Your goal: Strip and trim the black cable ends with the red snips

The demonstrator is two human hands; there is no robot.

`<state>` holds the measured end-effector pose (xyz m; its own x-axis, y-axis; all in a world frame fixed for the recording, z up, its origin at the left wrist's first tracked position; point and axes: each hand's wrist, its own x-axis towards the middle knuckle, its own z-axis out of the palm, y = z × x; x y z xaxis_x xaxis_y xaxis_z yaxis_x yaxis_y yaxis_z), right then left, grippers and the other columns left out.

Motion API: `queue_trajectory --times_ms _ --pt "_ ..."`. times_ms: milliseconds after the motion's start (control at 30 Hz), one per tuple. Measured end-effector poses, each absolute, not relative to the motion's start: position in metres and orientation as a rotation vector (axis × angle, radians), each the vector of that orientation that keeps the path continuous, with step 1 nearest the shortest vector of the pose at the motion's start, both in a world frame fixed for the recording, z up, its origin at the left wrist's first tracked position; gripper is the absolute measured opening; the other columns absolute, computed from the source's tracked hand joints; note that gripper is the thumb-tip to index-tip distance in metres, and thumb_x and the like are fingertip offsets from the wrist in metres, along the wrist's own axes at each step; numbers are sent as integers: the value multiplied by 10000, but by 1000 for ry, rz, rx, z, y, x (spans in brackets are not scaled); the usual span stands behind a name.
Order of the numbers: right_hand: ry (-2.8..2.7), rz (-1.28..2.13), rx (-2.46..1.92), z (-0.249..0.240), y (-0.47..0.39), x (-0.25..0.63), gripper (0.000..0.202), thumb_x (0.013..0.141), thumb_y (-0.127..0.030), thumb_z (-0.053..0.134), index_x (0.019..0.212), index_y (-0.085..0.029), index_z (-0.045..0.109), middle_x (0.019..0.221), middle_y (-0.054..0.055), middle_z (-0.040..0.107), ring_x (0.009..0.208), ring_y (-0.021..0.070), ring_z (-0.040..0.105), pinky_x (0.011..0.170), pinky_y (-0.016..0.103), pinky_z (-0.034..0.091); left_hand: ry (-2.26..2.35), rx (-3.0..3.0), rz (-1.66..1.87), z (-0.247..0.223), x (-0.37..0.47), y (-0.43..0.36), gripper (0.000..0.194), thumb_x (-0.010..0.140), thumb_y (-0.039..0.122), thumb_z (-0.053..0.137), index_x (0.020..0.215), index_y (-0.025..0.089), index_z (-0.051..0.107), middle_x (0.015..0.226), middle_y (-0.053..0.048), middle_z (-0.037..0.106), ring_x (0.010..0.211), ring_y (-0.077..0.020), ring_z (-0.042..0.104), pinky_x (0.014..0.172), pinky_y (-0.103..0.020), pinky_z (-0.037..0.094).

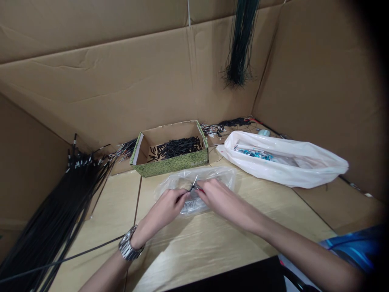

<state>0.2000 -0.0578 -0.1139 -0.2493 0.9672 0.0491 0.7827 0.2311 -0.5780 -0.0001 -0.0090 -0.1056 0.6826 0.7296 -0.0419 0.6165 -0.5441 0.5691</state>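
Observation:
Over a clear plastic bag (pixel 223 178) on the table, my two hands meet fingertip to fingertip. My left hand (pixel 170 205), with a metal watch (pixel 130 244) on its wrist, pinches the end of a black cable (pixel 91 250) that trails off to the lower left; part of its run is hidden behind the wrist. My right hand (pixel 214 196) is closed on a small thing with a red part (pixel 199 189), its kind too small to make out. Between the fingers a thin silvery piece (pixel 195 179) sticks up; which hand has it I cannot tell.
Behind the bag stands a green-patterned cardboard box (pixel 170 165) with short black tubes (pixel 182 147). A white plastic bag (pixel 304 178) with shiny blue pieces lies at right. Black cables (pixel 45 219) are bundled at left. Dark wires (pixel 241 44) hang before the cardboard wall (pixel 121 81).

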Motion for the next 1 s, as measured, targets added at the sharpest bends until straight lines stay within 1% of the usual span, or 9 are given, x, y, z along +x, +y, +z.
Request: queue_trajectory --times_ms 133,233,367,500,600,700,867,1000 --pt "-2153 592 -1596 -125 -49 199 234 997 -235 464 979 -160 684 836 96 707 763 248 667 643 309 395 1044 2339 263 -108 -1 -10 302 1016 273 430 784 192 605 639 26 588 592 -154 510 598 -269 313" --pt "-2182 577 -1578 -127 -47 199 258 1001 -215 443 967 -170 694 833 92 713 735 231 660 640 304 397 1061 2334 267 -109 -1 -9 303 1015 272 432 772 193 594 634 26 579 596 -156 507 601 -273 306" --pt "-2197 547 -1559 -124 -50 200 279 1007 -194 415 957 -165 688 840 94 707 760 232 661 653 307 397 1070 2322 270 -107 -1 -6 310 1017 282 433 771 194 599 643 25 581 601 -158 508 602 -276 301" --pt "-2181 532 -1580 -124 -48 201 247 994 -206 443 952 -146 679 820 107 697 759 247 659 630 310 383 1050 2299 257 -105 -1 -6 312 1023 291 425 804 196 627 650 30 584 599 -154 510 603 -272 314" --pt "-2188 553 -1570 -126 -46 202 239 984 -187 451 948 -148 684 822 101 703 754 235 657 628 302 378 1026 2277 244 -105 -1 -5 319 1031 307 404 851 198 644 661 34 584 600 -151 515 597 -265 330" --pt "-2187 562 -1559 -124 -47 204 279 988 -160 420 967 -146 698 806 98 708 733 227 652 637 306 383 1016 2258 248 -104 -2 -3 354 1039 342 378 844 189 630 652 34 564 595 -149 508 585 -263 335" --pt "-2137 559 -1603 -112 -54 207 261 997 -198 441 1001 -136 694 847 122 717 786 254 671 661 320 415 1008 2238 272 -100 -3 -1 349 1041 377 381 854 187 607 685 33 570 612 -146 507 587 -262 336" --pt "-2074 567 -1649 -105 -58 211 226 1000 -231 475 1004 -144 684 866 118 715 826 257 677 668 313 430 1001 2228 284 -97 -2 -2 346 1043 382 388 849 190 600 677 36 550 635 -152 518 602 -266 341"
